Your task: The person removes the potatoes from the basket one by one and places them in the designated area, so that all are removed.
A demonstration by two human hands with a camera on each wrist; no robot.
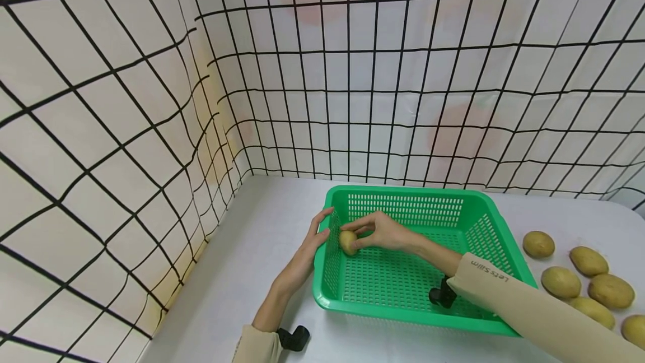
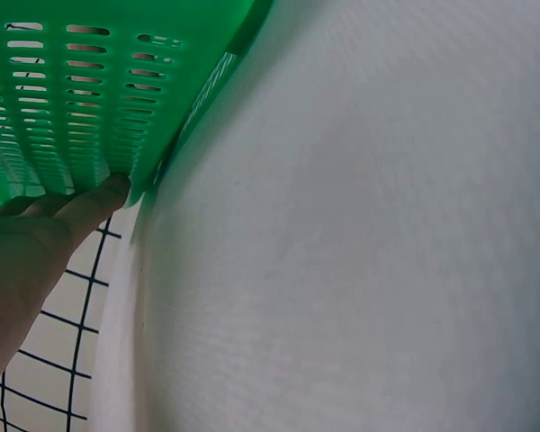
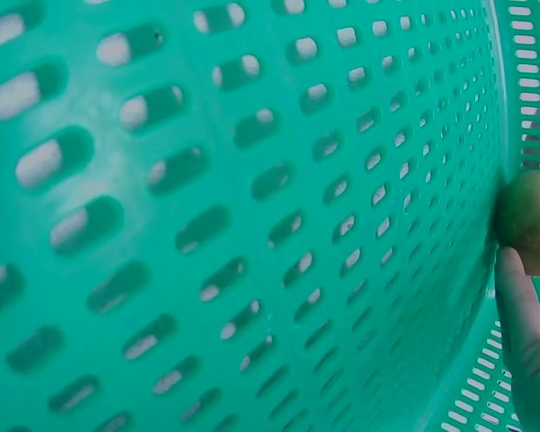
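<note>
- Right hand (image 1: 383, 232) just below centre of the head view, reaching into the green basket (image 1: 484, 203), fingers curled round a small potato (image 1: 348, 241) and pinching it.
- Potato low against the basket's left inner wall, at or just above the slotted floor; in the right wrist view, at the right edge of the frame (image 3: 531, 220) with a fingertip (image 3: 517, 306) beneath it.
- Impossible to tell whether resting on the floor yet or hanging clear of it.
- Left hand (image 1: 311, 245) outside that same wall, fingers straight and laid flat against the plastic, gripping nothing; at left of the left wrist view, one fingertip (image 2: 103, 193) touching the basket's outer side (image 2: 90, 99) near the table (image 2: 360, 252).
- Risk, as a judgement: letting go with the potato jammed against the sloping wall, then a roll across the floor toward the middle of the basket.
- Likely cause: a round body, a slanted wall, a smooth slotted floor.
- Second risk: a sideways shove from the right hand sliding the light basket over the smooth table, with only a flat, unclenched left hand to check it.
- Third: the sleeve (image 1: 504, 290) lying over the near rim, apt to drag or tip the basket on withdrawal.
- Loose potatoes (image 1: 574, 273) at lower right, near the table's edge of frame, well apart from both hands.
</note>
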